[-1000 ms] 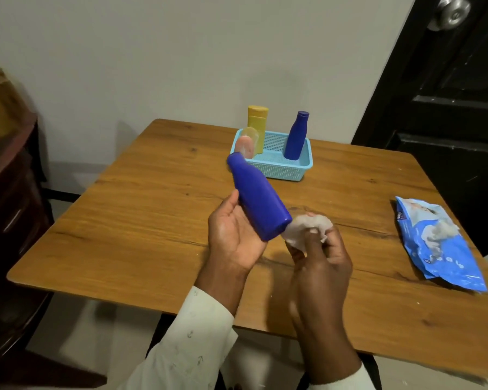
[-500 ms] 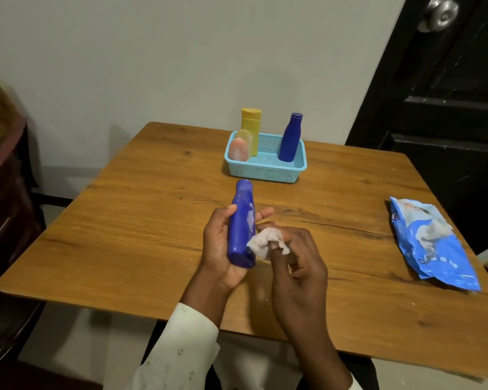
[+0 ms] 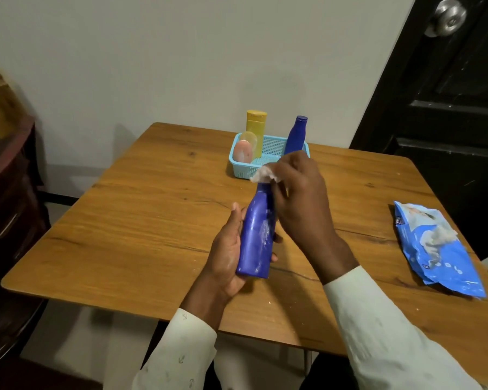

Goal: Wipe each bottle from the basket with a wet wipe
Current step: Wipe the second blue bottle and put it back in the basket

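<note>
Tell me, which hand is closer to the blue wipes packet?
The right hand. It is up at the bottle's top, nearer the wipes packet. The left hand is farther away, on the bottle's other side.

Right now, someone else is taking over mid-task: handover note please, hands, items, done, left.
Left hand: holds the blue bottle by its lower body, above the table.
Right hand: pinches the wet wipe at the bottle's cap end.
Basket at the far edge: yellow bottle, second blue bottle, pink bottle.
Wipes pack to the right.
Done: held bottle's body shows wet streaks.
Left: finish it, then the three in the basket.
</note>
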